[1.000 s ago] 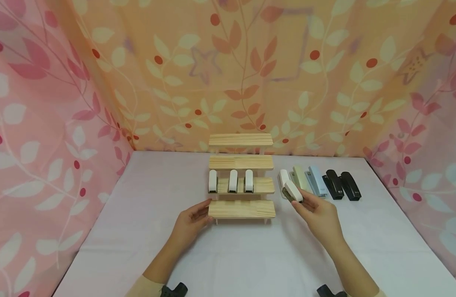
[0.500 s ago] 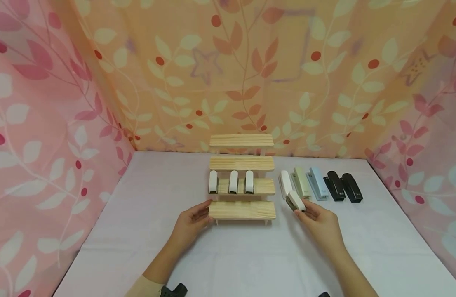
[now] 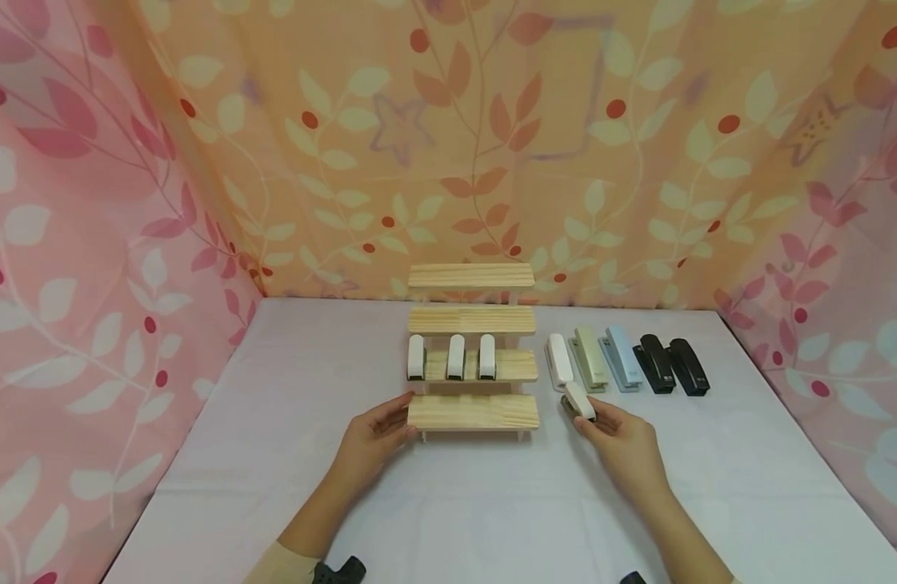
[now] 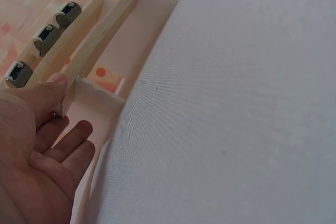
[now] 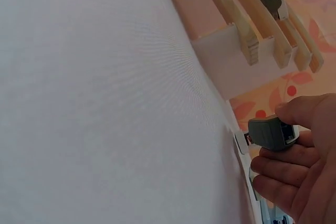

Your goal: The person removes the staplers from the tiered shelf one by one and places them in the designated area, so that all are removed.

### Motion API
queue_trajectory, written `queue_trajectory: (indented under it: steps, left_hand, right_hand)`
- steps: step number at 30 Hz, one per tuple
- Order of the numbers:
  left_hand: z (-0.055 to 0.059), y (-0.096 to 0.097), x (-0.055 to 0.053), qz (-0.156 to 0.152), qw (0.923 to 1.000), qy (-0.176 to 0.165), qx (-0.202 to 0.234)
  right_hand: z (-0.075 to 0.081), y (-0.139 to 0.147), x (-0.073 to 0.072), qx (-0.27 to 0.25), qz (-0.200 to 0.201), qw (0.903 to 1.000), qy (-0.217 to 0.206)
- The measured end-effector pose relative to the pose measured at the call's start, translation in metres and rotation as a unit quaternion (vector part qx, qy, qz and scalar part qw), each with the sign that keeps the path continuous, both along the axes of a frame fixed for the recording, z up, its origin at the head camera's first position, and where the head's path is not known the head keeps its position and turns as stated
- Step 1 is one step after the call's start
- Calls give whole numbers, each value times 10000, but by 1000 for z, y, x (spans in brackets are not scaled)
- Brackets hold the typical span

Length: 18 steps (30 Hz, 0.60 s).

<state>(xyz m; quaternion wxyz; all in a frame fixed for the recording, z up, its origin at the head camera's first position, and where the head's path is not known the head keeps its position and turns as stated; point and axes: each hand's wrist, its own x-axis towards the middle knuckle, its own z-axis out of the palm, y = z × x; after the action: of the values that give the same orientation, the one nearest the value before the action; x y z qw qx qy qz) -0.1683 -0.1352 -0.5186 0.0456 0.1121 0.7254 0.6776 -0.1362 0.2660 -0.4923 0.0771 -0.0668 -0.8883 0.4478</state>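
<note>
One white stapler (image 3: 579, 401), pinched in your right hand (image 3: 627, 442), slants forward-left, right of the rack (image 3: 474, 412); your left hand (image 3: 375, 440) grips its left end.

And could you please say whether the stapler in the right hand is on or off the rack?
Off: the right hand holds the stapler, and table shows between it and the rack.

No word, brand or number can be read. On the orange curtain (image 3: 448, 154), above and left of the tiered wooden shelf (image 3: 472, 412), stands a faint purple star outline (image 3: 402, 130); above and right of the shelf, part of a purple rectangle outline (image 3: 598, 89). Any print on the light-blue stapler (image 3: 623, 357) right of the shelf is probably too small to tell.
</note>
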Motion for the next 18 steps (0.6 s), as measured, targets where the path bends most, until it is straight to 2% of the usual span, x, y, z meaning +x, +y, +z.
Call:
queue_trajectory:
  steps: [12, 18]
  left_hand:
    - [-4, -1, 2, -92, 9998, 157, -23]
    - [-2, -1, 0, 10, 9997, 200, -126]
  right_hand:
    - [-8, -3, 1, 391, -46, 9992, 113]
    - [-10, -8, 1, 769, -123, 9964, 337]
